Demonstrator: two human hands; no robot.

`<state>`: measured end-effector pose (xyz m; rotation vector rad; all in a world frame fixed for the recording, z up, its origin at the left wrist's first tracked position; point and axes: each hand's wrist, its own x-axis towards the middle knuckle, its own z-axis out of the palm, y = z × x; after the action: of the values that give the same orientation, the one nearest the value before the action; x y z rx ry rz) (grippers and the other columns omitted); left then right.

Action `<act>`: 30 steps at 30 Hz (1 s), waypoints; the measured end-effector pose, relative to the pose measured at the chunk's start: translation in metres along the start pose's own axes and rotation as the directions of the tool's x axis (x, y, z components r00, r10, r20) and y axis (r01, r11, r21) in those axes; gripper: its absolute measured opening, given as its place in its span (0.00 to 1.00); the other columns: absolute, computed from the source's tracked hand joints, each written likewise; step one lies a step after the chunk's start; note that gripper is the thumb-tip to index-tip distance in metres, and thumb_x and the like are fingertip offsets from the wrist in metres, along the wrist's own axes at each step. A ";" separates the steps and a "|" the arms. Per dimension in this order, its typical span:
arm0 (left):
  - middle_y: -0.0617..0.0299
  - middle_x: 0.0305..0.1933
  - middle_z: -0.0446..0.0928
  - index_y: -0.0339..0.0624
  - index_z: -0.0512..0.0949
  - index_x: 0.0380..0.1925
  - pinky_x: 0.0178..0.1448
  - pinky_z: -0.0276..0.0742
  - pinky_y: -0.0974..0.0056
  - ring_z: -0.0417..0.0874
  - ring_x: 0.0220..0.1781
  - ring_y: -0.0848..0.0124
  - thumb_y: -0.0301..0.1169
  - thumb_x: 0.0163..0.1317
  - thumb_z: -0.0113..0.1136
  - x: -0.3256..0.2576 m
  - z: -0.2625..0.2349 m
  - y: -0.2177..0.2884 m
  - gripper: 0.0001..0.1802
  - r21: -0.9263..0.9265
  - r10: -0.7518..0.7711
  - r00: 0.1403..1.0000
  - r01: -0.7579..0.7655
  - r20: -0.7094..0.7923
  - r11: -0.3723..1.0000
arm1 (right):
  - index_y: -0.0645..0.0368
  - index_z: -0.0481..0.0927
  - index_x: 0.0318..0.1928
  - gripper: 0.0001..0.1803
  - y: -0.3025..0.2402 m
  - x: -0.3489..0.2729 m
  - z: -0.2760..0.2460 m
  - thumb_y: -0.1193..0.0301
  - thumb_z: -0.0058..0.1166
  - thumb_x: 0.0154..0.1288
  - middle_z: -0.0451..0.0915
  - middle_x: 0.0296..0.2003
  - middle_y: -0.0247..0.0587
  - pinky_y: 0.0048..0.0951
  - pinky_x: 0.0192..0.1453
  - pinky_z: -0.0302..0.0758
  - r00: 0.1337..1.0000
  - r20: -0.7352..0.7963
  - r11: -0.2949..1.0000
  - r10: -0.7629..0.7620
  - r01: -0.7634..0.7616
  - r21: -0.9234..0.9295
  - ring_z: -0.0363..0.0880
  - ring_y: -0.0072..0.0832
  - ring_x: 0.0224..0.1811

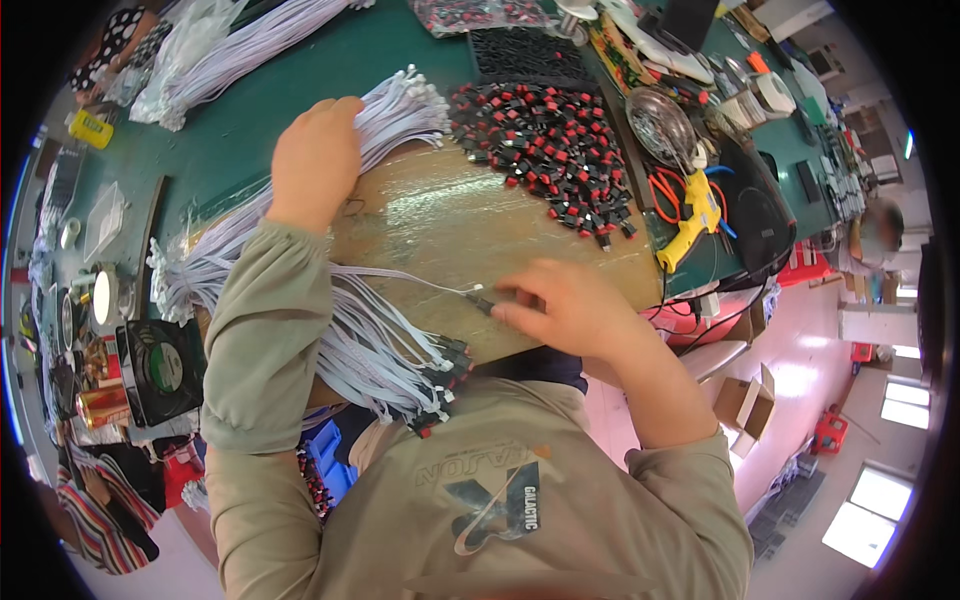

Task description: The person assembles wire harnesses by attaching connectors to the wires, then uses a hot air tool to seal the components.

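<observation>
On our far left, a yellow container [90,129] stands beyond a clear plastic box [104,220], and a black fan [160,372] sits near the edge. Across the green counter [235,105], a bagged cable bundle [255,48] lies at the back. A long bundle of white cables [405,112] slants over to the wooden board [430,215]; our left hand [318,165] is on or just over it, its fingers turned away, so we cannot tell whether they grip anything. Our left sleeve [270,330] crosses in front and hides part of the cables. Just right of it, loose cables with dark ends [370,350] spill over the near edge toward us. One white cable [400,275] runs across the board to a dark plug [481,301], which the fingers of our right hand [570,305] pinch narrowly. Behind that hand, a heap of red-and-black connectors [550,145] crowds the board's far right, below a black tray [525,55]. Further right come a metal bowl [660,122] and a yellow glue gun [692,222].
</observation>
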<state>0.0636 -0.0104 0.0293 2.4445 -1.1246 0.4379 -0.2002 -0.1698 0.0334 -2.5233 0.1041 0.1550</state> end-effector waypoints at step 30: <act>0.64 0.27 0.78 0.37 0.80 0.42 0.31 0.72 0.71 0.77 0.26 0.76 0.28 0.63 0.58 -0.058 0.005 0.060 0.10 -0.745 -0.176 0.794 0.607 0.582 0.277 | 0.54 0.82 0.42 0.12 0.021 0.112 -0.074 0.64 0.56 0.59 0.82 0.36 0.41 0.39 0.44 0.76 0.969 -0.211 0.971 -0.128 0.079 -0.226 0.80 0.40 0.39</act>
<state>-0.0184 -0.0105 0.0127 1.6244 -0.5037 -0.7514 -0.0849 -0.2343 0.0660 -2.7488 0.0466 -0.1720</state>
